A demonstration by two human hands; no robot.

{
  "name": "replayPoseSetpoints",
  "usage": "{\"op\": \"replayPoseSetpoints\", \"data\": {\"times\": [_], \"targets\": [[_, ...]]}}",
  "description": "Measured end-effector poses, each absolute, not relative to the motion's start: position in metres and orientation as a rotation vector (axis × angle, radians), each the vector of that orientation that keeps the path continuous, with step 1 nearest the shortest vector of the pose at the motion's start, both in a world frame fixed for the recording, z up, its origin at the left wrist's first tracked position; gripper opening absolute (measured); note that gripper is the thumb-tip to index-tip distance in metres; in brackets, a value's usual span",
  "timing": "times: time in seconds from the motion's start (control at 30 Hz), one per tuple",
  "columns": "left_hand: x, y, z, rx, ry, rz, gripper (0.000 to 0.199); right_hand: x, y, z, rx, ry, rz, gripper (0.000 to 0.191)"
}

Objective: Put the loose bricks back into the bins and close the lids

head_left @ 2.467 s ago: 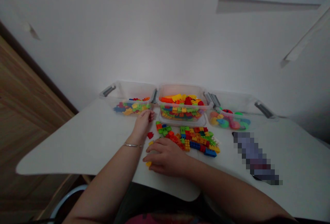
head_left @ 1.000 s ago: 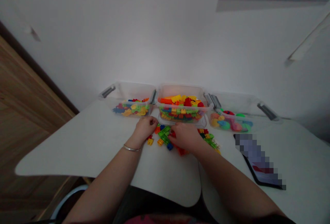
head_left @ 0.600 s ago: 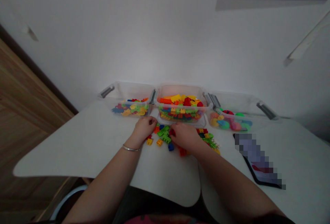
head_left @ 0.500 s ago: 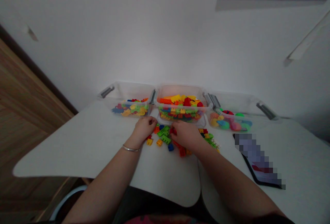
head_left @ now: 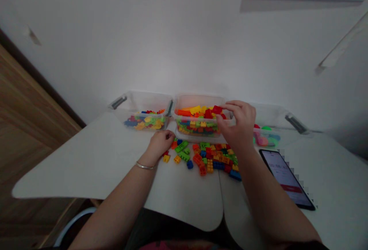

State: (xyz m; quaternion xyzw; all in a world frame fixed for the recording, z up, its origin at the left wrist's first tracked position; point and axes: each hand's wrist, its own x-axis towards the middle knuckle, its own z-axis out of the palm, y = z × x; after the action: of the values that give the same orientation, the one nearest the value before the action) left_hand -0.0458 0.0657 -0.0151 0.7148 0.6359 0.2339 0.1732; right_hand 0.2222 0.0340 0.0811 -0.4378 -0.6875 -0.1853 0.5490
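Note:
My right hand (head_left: 240, 123) is over the right side of the middle clear box (head_left: 201, 119), which is full of coloured bricks. A red brick (head_left: 217, 109) is at its fingertips, between thumb and fingers. My left hand (head_left: 161, 142) rests on the table with its fingers curled, beside the left end of the loose bricks; whatever may be inside it is hidden. Green bricks (head_left: 184, 155), a blue brick (head_left: 190, 164) and many orange, yellow, red and blue bricks (head_left: 209, 165) lie spread in front of the middle box.
A clear box (head_left: 146, 115) with small coloured pieces stands at the left. Another (head_left: 276, 131) with rounder toys stands at the right, partly behind my right hand. A phone (head_left: 287, 179) lies on the white table (head_left: 186, 200) at the right. A wall is behind.
My right hand has moved up and right from the loose bricks to the middle box, with a red brick at its fingertips. More loose bricks now show. My left hand has stayed in place.

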Motion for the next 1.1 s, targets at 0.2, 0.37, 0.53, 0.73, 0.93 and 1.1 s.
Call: {"op": "replayPoseSetpoints", "data": {"times": [0.2,0.37,0.53,0.73,0.93,1.1], "targets": [[-0.045,0.066,-0.014,2.065,1.821,0.639,0.028,0.247,0.066,0.061,-1.241,-1.541,-0.408,0.017],[-0.044,0.065,-0.013,2.048,1.839,0.629,0.029,0.252,0.073,0.051,-1.365,-1.598,-0.462,0.016],[-0.044,0.065,-0.013,2.058,1.831,0.61,0.029,0.253,0.074,0.049,-1.397,-1.616,-0.426,0.018],[-0.045,0.066,-0.013,2.028,1.837,0.607,0.028,0.253,0.072,0.053,-1.368,-1.586,-0.45,0.021],[-0.044,0.064,-0.012,1.992,1.826,0.618,0.027,0.234,0.047,0.073,-1.157,-1.649,-0.484,0.019],[-0.043,0.062,-0.011,1.978,1.831,0.624,0.027,0.202,0.022,0.075,-1.031,-1.982,-0.297,0.014]]}}
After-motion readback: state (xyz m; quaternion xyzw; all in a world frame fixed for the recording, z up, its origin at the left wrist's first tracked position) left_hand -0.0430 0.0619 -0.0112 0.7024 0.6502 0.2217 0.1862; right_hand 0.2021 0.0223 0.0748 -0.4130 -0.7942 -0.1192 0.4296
